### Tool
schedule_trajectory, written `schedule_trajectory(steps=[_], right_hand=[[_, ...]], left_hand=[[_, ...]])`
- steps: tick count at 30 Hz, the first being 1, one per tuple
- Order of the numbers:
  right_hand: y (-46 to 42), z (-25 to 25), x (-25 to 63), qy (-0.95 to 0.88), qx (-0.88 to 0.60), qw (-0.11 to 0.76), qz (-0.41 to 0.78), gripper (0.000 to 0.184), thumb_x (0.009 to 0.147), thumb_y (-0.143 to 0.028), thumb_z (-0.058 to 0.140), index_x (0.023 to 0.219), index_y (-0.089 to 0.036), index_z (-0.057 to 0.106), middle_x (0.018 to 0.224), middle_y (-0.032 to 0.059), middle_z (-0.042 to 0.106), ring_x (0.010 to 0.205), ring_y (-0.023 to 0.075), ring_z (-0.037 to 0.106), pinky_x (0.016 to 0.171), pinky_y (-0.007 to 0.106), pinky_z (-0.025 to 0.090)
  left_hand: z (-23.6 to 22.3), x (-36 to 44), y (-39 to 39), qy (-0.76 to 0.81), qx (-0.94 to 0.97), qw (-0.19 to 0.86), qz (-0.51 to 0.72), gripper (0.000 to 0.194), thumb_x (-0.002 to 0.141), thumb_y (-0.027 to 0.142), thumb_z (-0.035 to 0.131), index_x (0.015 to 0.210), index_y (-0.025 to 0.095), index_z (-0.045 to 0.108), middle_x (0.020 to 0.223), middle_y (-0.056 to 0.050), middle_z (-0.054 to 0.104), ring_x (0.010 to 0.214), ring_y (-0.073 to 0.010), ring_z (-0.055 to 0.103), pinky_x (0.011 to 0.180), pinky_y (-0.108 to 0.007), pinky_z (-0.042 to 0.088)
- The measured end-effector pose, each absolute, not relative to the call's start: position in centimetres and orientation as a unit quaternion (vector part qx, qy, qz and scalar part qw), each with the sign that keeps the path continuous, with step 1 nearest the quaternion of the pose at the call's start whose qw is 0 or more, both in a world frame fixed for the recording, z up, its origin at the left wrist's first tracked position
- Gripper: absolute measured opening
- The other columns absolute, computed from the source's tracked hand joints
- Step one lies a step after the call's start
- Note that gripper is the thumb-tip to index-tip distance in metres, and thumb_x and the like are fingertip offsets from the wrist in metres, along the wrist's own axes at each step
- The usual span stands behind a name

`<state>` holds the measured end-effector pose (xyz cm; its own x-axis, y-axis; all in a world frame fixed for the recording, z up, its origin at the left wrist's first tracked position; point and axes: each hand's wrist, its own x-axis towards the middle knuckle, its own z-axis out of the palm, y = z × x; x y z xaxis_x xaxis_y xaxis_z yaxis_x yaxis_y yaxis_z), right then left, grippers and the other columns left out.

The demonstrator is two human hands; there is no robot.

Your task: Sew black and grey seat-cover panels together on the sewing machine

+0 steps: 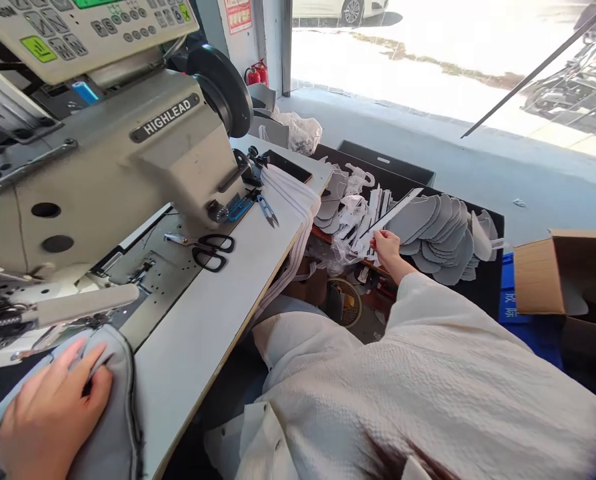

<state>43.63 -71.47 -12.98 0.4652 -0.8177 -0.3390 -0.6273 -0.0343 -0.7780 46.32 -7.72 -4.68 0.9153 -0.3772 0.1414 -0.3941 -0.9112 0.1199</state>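
Observation:
My left hand lies on a grey fabric piece at the near left, fingers pressed down on its folded edge beside the sewing machine's presser foot. My right hand reaches out to the right, beyond the table edge, and pinches a long narrow grey strip that rises from a heap of cut pieces. A fanned stack of grey curved fabric pieces lies just beyond that hand. My white sleeve fills the lower right.
A beige sewing machine with a control panel stands on the white table. Black-handled scissors and small snips lie by it. White straps hang over the table edge. A cardboard box sits at right.

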Motion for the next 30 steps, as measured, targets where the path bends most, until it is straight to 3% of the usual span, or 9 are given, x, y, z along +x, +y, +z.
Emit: schedule_trajectory(steps=[4,7,12,16,19,22,24,27,30], right_hand=[[-62.4,-10.1,44.6,0.352,-0.683,0.64,-0.001,0.028,0.085,-0.044,0.063,0.086,-0.017,0.055,0.075,-0.0002,0.062,0.067,0.0086,0.062,0.067,0.022,0.054],[-52.4,-8.5,43.9,0.201,-0.64,0.713,0.202,0.046,0.06,-0.048,0.081,0.081,-0.014,0.059,0.07,0.0051,0.066,0.063,0.0176,0.066,0.062,0.032,0.057],[-37.8,-6.5,40.9,-0.094,-0.343,0.693,0.627,0.048,0.064,-0.05,0.079,0.086,-0.011,0.061,0.075,0.0074,0.069,0.066,0.0163,0.067,0.061,0.027,0.055],[-31.0,-5.6,39.3,-0.131,-0.221,0.61,0.749,0.05,0.063,-0.05,0.079,0.086,-0.008,0.063,0.077,0.0086,0.068,0.069,0.0161,0.067,0.062,0.025,0.055],[-28.9,-4.9,39.3,-0.178,-0.17,0.572,0.782,0.054,0.062,-0.054,0.078,0.086,-0.008,0.063,0.079,0.0082,0.067,0.069,0.0152,0.066,0.064,0.025,0.055],[-28.7,-4.3,40.9,-0.299,-0.248,0.564,0.728,0.055,0.075,-0.064,0.063,0.087,-0.011,0.062,0.083,0.0072,0.066,0.07,0.0138,0.064,0.065,0.026,0.053],[-29.2,-3.9,43.3,-0.451,-0.422,0.529,0.582,0.046,0.087,-0.057,0.052,0.095,-0.013,0.063,0.087,0.0072,0.066,0.074,0.0139,0.062,0.066,0.026,0.049],[-30.1,-3.8,48.3,-0.592,-0.686,0.349,0.24,0.031,0.094,-0.034,0.047,0.113,-0.015,0.063,0.094,0.0093,0.066,0.081,0.0178,0.06,0.068,0.029,0.043],[-30.3,-4.5,53.2,-0.576,-0.788,0.214,0.039,0.039,0.094,-0.025,0.042,0.129,-0.012,0.054,0.097,0.011,0.064,0.084,0.0209,0.056,0.064,0.03,0.038]], left_hand=[[-2.5,46.1,-10.1,-0.21,0.967,-0.069,0.127,0.059,0.085,0.028,0.048,0.139,0.046,0.037,0.129,0.001,0.061,0.101,-0.0323,0.062,0.082,-0.048,0.05],[-1.4,46.1,-12.0,-0.212,0.958,-0.17,0.092,0.031,0.089,0.018,0.04,0.105,0.02,0.066,0.111,-0.01,0.068,0.094,-0.0289,0.063,0.074,-0.04,0.05],[-0.6,46.8,-13.0,-0.149,0.976,-0.158,-0.018,0.027,0.092,0.014,0.039,0.099,0.013,0.065,0.094,-0.01,0.067,0.085,-0.0224,0.063,0.071,-0.031,0.048],[-0.4,47.2,-11.7,-0.168,0.982,-0.08,-0.015,0.035,0.095,0.019,0.041,0.128,0.018,0.052,0.111,-0.009,0.065,0.096,-0.0189,0.062,0.081,-0.028,0.048],[-0.8,47.1,-10.8,-0.184,0.979,-0.087,-0.026,0.036,0.096,0.016,0.036,0.128,0.019,0.053,0.115,-0.01,0.063,0.095,-0.0186,0.063,0.08,-0.028,0.049],[-1.4,46.9,-10.1,-0.184,0.979,-0.09,-0.022,0.038,0.096,0.014,0.031,0.125,0.016,0.056,0.116,-0.012,0.062,0.095,-0.0197,0.063,0.081,-0.03,0.05],[-1.8,46.6,-9.5,-0.177,0.982,-0.07,-0.007,0.039,0.097,0.015,0.031,0.127,0.014,0.055,0.12,-0.014,0.061,0.099,-0.0202,0.063,0.085,-0.031,0.051],[-2.1,46.0,-8.7,-0.162,0.987,-0.004,0.018,0.038,0.096,0.017,0.033,0.13,0.013,0.052,0.124,-0.014,0.059,0.108,-0.0202,0.06,0.093,-0.031,0.049],[-1.9,45.8,-8.4,-0.147,0.986,0.074,0.023,0.038,0.096,0.018,0.035,0.132,0.016,0.049,0.125,-0.011,0.058,0.114,-0.0189,0.057,0.097,-0.03,0.048]])
